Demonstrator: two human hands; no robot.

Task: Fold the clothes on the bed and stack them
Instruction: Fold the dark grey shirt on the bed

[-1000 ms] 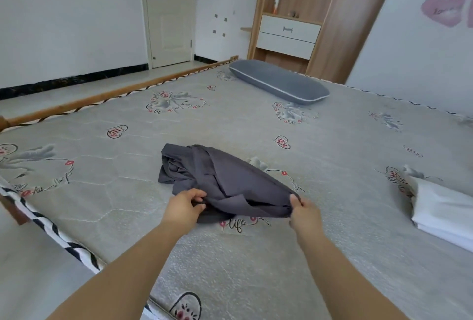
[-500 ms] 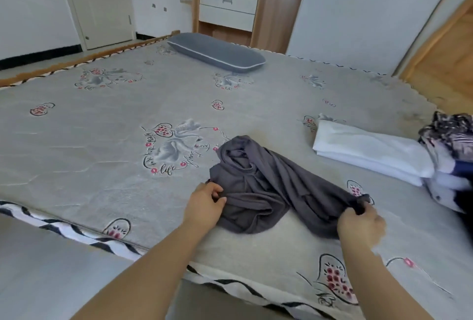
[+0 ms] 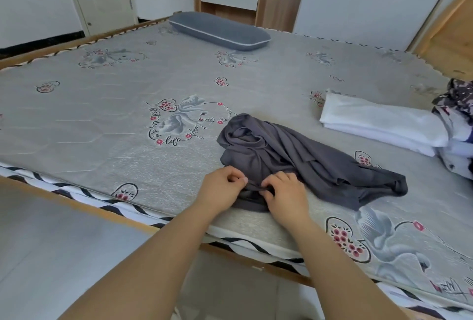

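Pinching its near hem, your left hand (image 3: 222, 189) and right hand (image 3: 285, 193) sat side by side; the crumpled dark grey jersey garment (image 3: 294, 156) on the patterned grey bed (image 3: 102, 115) trailed away rightward, nearer your right.

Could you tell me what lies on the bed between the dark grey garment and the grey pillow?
Only bare printed mattress separates the dark grey garment from the grey pillow, per the head view.

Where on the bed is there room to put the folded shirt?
Bare mattress spreads left of the gray shirt, out to the pillow. A narrow strip lies between shirt and white folded cloth. The right edge is crowded with the patterned pile.
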